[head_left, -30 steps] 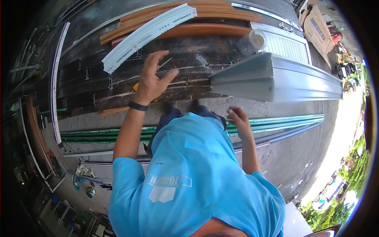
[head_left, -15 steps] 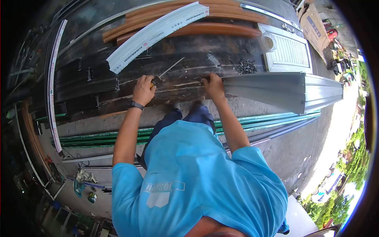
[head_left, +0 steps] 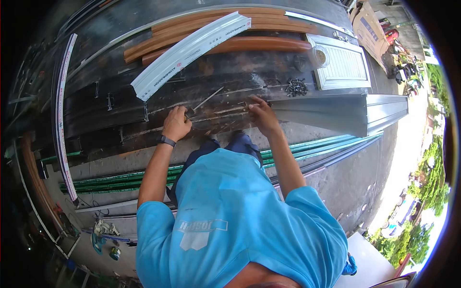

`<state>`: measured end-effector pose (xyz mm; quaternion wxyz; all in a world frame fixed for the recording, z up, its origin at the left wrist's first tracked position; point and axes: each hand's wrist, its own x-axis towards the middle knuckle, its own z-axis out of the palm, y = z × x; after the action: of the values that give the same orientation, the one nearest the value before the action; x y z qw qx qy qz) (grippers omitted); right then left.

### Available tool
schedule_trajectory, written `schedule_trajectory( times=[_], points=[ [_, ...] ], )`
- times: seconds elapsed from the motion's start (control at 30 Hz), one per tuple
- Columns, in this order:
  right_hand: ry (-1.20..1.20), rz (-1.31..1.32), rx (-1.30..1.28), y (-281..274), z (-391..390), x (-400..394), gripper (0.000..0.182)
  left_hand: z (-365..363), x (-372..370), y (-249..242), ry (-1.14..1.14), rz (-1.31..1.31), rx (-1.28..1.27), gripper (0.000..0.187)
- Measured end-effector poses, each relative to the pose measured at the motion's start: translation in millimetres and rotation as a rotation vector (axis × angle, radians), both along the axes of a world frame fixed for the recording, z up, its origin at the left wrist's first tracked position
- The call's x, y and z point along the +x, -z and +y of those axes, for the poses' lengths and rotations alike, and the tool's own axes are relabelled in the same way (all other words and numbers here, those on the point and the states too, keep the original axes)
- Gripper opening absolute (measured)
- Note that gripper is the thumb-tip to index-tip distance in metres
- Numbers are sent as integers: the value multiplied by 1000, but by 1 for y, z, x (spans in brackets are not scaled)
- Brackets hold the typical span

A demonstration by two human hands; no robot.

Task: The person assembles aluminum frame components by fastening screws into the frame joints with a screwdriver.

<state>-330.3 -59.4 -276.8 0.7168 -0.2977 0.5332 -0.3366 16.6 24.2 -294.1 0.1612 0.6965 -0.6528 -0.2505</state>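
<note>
My left hand (head_left: 176, 124), with a dark band on its wrist, is closed around the handle of a screwdriver (head_left: 209, 99). The thin metal shaft points up and to the right over the dark, worn bench (head_left: 211, 72). My right hand (head_left: 263, 116) is beside the near end of a long grey metal profile (head_left: 326, 113). Its thumb and index finger come together at a small piece, too small to name. Several dark screws or small fittings (head_left: 297, 87) lie in a pile beyond that hand.
A curved white printed profile (head_left: 192, 55) lies across brown profiles (head_left: 269, 45) at the back. A white louvred panel (head_left: 342, 65) carries a round clear container (head_left: 320, 56). Green-wrapped lengths (head_left: 120, 182) lie on the floor near my legs. A cardboard box (head_left: 370, 31) stands back right.
The view has shifted slightly, so the bench sits lower. My right hand has lifted and turned, its fingers now more raised. My left hand keeps its hold on the screwdriver.
</note>
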Motion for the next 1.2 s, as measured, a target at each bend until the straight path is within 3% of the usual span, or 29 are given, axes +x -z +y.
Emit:
schedule_trajectory(
  times=[0.1, 0.27, 0.37, 0.47, 0.57, 0.6, 0.67, 0.73, 0.87, 0.93, 1.03, 1.1, 1.2],
  points=[
    [28, -312, 143, -13, 6, 5, 46, -5, -5, -11, 7, 1, -77, 42],
    [22, -199, 103, 8, 18, 9, 24, -47, 10, -70, -128, -66, -443, 59],
    [-25, -96, 45, 6, 25, 17, 15, -78, 39, -79, -209, -170, -434, 62],
    [-5, -19, -8, -10, 24, 25, 15, -100, 56, -87, -148, -218, -515, 64],
    [30, -60, -9, -29, 31, 23, 19, -87, 24, -131, 56, 74, -449, 43],
    [70, -144, 16, -34, 36, 21, 22, -73, 8, -137, 106, 133, -256, 36],
    [132, -254, 36, -51, 39, 19, 24, -45, -3, -96, 291, 56, -130, 43],
    [174, -306, 45, -66, 48, 15, 23, -19, -2, -42, 333, -37, 5, 61],
    [234, -322, 14, -81, 60, 10, 21, -3, 3, -12, 278, 95, -18, 47],
    [258, -300, -32, -96, 58, 7, 21, -3, 1, -36, 249, 200, -75, 43],
    [346, -359, -118, -130, 53, 9, 23, -12, -19, -138, 313, 398, -227, 45],
    [444, -476, -155, -154, 41, 11, 24, -14, -32, -204, 376, 446, -345, 51],
    [524, -563, -213, -185, 28, 16, 25, -22, -40, -264, 515, 412, -481, 52]
  ],
)
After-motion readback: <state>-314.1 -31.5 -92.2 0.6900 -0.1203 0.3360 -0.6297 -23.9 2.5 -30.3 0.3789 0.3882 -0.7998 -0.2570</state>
